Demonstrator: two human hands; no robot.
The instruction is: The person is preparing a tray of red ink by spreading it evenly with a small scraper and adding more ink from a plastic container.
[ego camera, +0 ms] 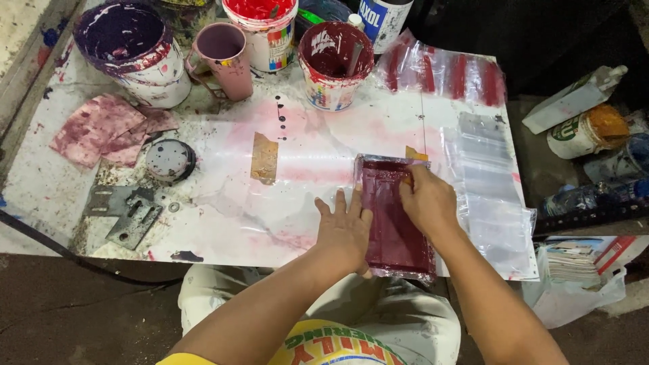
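Hands, 2 of them, lie flat and open: left hand (345, 230) beside, right hand (427, 201) on the dark-red frame (395, 223) (wet, perhaps); it could slide, smearing the surface (223, 216).

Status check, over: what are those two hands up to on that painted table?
Left hand flat beside dark red screen frame, steadying its edge. Right hand pressing on frame's top. Clear plastic sheets at right; paint buckets behind, apart.
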